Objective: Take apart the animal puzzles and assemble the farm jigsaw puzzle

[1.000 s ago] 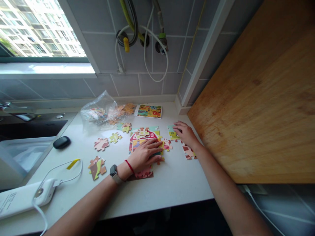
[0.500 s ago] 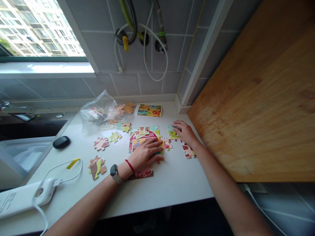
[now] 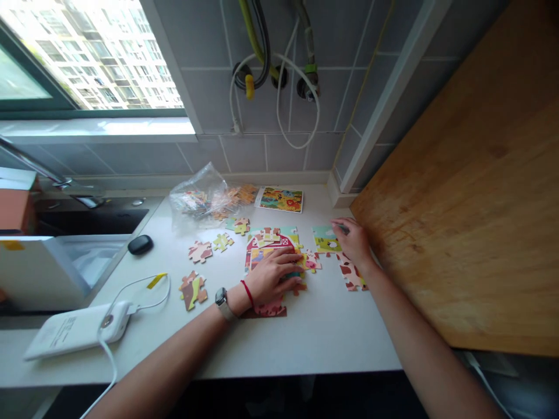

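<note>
My left hand (image 3: 279, 274) lies with fingers spread over the joined puzzle with a red barn (image 3: 286, 240), covering part of it. My right hand (image 3: 353, 240) is bent at the right edge of a green and blue puzzle section (image 3: 325, 240); its fingertips are close together, and what they may hold is hidden. Below that hand is a brown-spotted piece (image 3: 349, 273). A piece with a pink-nosed animal (image 3: 311, 261) touches the barn puzzle's right side. Loose pieces lie to the left, among them a pink one (image 3: 200, 251), a green one (image 3: 223, 241) and a brown-green one (image 3: 192, 290).
Behind the pieces are a clear plastic bag (image 3: 198, 198) of more pieces and a picture card (image 3: 279, 199). A black mouse (image 3: 140, 245) and a white power bank (image 3: 78, 329) with a cable are left, beside the sink. A wooden panel (image 3: 471, 192) rises at right.
The view has swung left, so everything appears farther right. My right hand has shifted slightly off the green and blue section, showing more of it. My left hand stays on the barn puzzle.
</note>
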### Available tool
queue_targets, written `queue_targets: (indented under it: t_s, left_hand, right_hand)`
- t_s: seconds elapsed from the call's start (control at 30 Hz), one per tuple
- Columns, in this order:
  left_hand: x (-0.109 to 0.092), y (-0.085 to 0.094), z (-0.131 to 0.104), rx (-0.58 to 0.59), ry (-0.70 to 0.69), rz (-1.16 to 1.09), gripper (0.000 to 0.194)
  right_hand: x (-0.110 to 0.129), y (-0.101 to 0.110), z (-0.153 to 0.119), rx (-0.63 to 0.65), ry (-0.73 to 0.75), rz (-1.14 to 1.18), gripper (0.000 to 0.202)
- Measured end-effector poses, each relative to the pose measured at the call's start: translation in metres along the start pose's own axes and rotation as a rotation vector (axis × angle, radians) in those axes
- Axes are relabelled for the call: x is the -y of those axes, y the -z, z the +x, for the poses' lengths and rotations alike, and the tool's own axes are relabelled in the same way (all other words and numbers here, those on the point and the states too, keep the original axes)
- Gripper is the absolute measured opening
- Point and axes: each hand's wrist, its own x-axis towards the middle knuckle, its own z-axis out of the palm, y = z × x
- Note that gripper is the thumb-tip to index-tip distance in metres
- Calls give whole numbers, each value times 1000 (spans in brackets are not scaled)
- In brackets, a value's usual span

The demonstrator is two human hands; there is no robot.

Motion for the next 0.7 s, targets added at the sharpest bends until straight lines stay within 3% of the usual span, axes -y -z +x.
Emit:
queue_targets:
  t_s: [0.23, 0.37, 0.57, 0.7]
  left_hand:
    - [-2, -1, -2, -43, 23, 63, 23]
    - [1, 7, -3, -164, 184, 175, 22]
    - [45, 28, -16, -407, 585, 437, 31]
    - [72, 35, -25, -386, 762, 461, 39]
  right_hand:
    - [0, 0, 0, -22, -61, 50, 29]
    - [-3, 2, 1, -52, -122, 79, 31]
    - [-5, 2, 1, -71, -150, 97, 29]
    - [-3, 2, 1, -64, -159, 90, 30]
